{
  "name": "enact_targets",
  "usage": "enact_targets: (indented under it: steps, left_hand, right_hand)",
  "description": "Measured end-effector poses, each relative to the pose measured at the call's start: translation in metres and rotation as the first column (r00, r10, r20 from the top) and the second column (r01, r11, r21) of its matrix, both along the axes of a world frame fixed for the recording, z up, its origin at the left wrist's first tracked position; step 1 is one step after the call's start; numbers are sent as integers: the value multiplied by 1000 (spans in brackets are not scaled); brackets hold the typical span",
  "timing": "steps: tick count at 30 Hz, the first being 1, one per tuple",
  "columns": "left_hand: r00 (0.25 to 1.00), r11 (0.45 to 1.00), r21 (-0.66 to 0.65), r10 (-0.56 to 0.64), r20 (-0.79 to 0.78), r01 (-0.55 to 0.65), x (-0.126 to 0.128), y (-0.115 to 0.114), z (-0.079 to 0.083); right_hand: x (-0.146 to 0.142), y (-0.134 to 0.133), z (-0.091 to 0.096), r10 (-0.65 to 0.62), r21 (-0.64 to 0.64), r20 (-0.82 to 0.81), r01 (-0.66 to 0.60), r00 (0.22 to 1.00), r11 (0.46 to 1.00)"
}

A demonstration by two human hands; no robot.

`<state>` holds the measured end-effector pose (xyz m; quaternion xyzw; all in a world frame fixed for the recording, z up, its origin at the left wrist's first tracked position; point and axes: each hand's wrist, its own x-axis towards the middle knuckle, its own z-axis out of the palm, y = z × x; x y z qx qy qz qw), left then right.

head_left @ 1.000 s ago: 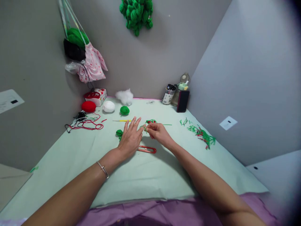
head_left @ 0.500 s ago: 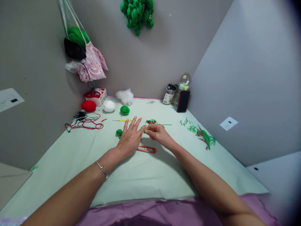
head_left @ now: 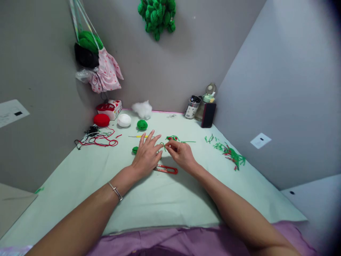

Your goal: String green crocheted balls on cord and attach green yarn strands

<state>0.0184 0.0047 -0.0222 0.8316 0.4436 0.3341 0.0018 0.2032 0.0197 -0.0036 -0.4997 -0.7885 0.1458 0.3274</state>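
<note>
My left hand [head_left: 147, 154] is spread palm down over the table, its fingers apart. A short loop of green yarn [head_left: 163, 145] runs from its index fingertip to my right hand [head_left: 181, 153], whose thumb and forefinger pinch the strand. Partly hidden behind the left hand is a small green crocheted piece [head_left: 135, 150]. Red-handled thread snips [head_left: 169, 170] lie below the hands, their blade end close to the left hand. Beyond the fingers rests a yellow-handled crochet hook [head_left: 139, 136]. Just past the right hand sits a small red and green yarn piece [head_left: 172, 138].
Green [head_left: 142, 124], white [head_left: 124, 120] and red yarn balls [head_left: 101, 120] stand at the back left, near white stuffing [head_left: 144, 109]. Tangled cords [head_left: 99, 139] lie left; yarn scraps [head_left: 230, 154] lie right. A phone [head_left: 208, 115] leans beside a pen holder [head_left: 192, 107].
My right hand has shifted slightly, drawing the green yarn into a visible loop. The left thumb now stands out from the palm. The view has shifted a little.
</note>
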Motion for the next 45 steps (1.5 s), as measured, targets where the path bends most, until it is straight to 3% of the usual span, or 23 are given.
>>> enact_targets:
  steps: [4,9,19,24,27,31,38,45]
  left_hand:
    - [951,986,-161,95,294,-48,-4,8,-4]
    - [840,913,-402,158,520,77,-7,15,-3]
    - [691,812,-527,230,685,252,-4,11,5]
    - [598,752,-563,288,748,342,-1,6,12]
    - [558,725,-576,318,766,378,0,3,16]
    - [533,715,-598,368,762,362,0,2,17]
    - [518,716,-602,386,763,353,-2,6,12]
    - [486,775,-531,338,806,343,-5,10,12]
  right_hand:
    - [-1,-4,2,-29,47,20,28,999,999]
    - [-5,-9,3,-7,68,56,3,998,998]
    - [-8,-11,0,10,120,128,-26,992,992]
    - [-9,-10,-5,-40,362,313,-80,949,929]
    - [-9,-8,-7,-101,428,387,-81,917,900]
    - [-7,-6,-6,-158,350,367,22,917,937]
    - [-8,-5,-3,-109,122,261,79,959,989]
    - [-4,-8,5,-104,143,158,81,982,986]
